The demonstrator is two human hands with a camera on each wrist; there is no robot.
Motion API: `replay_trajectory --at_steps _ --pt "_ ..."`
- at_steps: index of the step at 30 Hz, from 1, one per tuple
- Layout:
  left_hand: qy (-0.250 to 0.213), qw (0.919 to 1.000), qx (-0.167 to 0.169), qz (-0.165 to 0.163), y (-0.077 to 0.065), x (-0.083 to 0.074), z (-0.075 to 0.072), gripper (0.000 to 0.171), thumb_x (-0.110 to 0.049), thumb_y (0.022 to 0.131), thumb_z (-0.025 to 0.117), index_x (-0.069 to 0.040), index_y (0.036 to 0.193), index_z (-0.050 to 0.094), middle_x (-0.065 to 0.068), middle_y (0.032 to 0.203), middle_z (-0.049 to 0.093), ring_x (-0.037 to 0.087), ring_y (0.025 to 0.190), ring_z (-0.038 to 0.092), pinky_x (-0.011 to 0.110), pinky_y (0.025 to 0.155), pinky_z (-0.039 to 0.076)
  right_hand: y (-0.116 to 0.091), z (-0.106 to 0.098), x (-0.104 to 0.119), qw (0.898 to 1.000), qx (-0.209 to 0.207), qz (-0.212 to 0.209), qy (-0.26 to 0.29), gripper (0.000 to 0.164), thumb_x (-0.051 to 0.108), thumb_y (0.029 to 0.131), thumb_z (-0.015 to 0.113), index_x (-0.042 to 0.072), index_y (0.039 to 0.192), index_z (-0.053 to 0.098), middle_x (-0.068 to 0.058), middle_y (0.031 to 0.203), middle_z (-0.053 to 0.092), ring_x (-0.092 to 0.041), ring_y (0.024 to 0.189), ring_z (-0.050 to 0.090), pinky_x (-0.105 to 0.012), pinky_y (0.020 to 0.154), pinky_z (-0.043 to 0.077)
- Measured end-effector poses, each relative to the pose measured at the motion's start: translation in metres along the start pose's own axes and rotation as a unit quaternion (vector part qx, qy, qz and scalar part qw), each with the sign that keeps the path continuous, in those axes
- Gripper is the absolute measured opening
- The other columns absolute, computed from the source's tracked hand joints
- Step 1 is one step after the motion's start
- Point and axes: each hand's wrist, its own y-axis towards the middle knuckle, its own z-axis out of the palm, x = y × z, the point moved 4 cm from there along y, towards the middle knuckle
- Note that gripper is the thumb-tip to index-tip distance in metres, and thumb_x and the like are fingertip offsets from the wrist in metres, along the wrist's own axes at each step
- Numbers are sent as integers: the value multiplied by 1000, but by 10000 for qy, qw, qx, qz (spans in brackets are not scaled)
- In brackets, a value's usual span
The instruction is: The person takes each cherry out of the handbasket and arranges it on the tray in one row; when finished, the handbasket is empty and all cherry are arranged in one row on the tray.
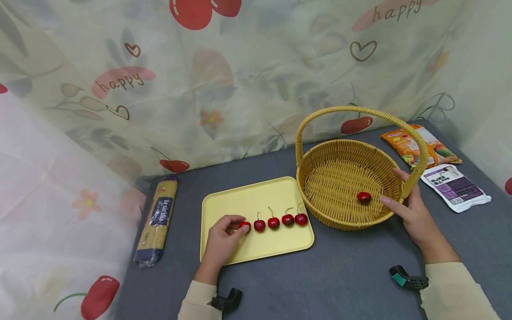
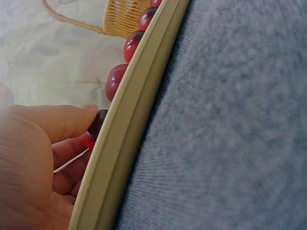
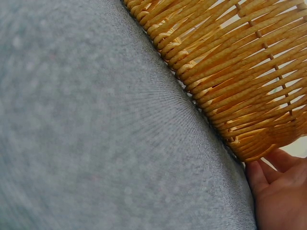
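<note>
Between thumb and fingers, my left hand (image 1: pixel 225 240) pinches a dark red cherry (image 1: pixel 245 226) on the pale yellow tray (image 1: pixel 236 200). That cherry (image 2: pixel 97 123) is partly covered by the fingertips and the tray rim in the left wrist view. To its right runs a row of several cherries, most with stems pointing up, beginning with the nearest cherry (image 1: pixel 259 226). My right hand (image 1: pixel 414 218) grips the wicker basket (image 1: pixel 332 178) at its right side by the handle's base, thumb over the rim. One cherry (image 1: pixel 364 198) lies inside the basket.
A pack of spaghetti (image 1: pixel 159 218) lies left of the tray. Beyond the basket on the right are an orange packet (image 1: pixel 424 144) and a white and purple pouch (image 1: pixel 456 187). The basket's tall handle (image 1: pixel 360 109) arches up before a patterned curtain (image 1: pixel 256 80).
</note>
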Motion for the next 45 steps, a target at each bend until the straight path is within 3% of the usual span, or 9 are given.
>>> replay_trajectory --at_steps 12,17,22,29,33,39,45 --pt "-41 10000 -29 -18 0 -3 2 18 -16 98 86 -10 115 81 0 105 74 20 92 67 30 81 53 0 -1 1 10000 16 -13 39 77 -1 109 59 20 173 21 -21 168 21 -23 144 39 -14 103 38" --pt "-72 9993 -279 -225 -1 -3 0 24 -31 106 77 -13 121 80 -2 107 73 20 92 64 33 81 54 0 -1 -1 9999 -5 -16 109 78 -3 108 59 20 172 21 -22 168 19 -23 145 38 -14 104 37" --pt "-542 9961 -537 -451 1 -3 -2 35 -39 113 64 -10 125 78 6 113 75 24 97 68 34 83 55 1 -1 -1 9999 -6 -25 157 78 -4 108 58 20 172 21 -22 169 18 -23 145 37 -14 104 37" --pt "-1055 9915 -683 -347 2 -14 -7 44 -40 117 51 -6 130 75 12 125 73 32 105 67 35 81 55 1 0 -2 9997 16 -30 236 78 -4 108 59 20 173 21 -22 168 20 -23 145 39 -14 103 39" --pt "-1519 9864 -569 -277 3 -26 -8 55 -43 120 41 1 137 70 16 129 71 37 109 67 36 79 58 1 1 -2 9998 23 -14 221 78 -4 108 59 21 173 21 -23 169 18 -23 145 38 -14 103 39" --pt "-2582 9658 -76 -247 4 -44 -4 77 -55 118 30 12 145 58 27 134 67 47 112 63 41 84 59 1 2 0 9999 21 30 152 78 -1 109 59 21 172 21 -22 169 19 -24 146 37 -14 104 38" --pt "-2628 9640 403 -36 7 -69 6 70 -48 120 25 9 148 56 24 137 66 47 116 61 47 88 58 0 1 2 9997 69 -63 220 77 -2 109 58 21 172 21 -24 168 20 -25 146 38 -14 103 40"
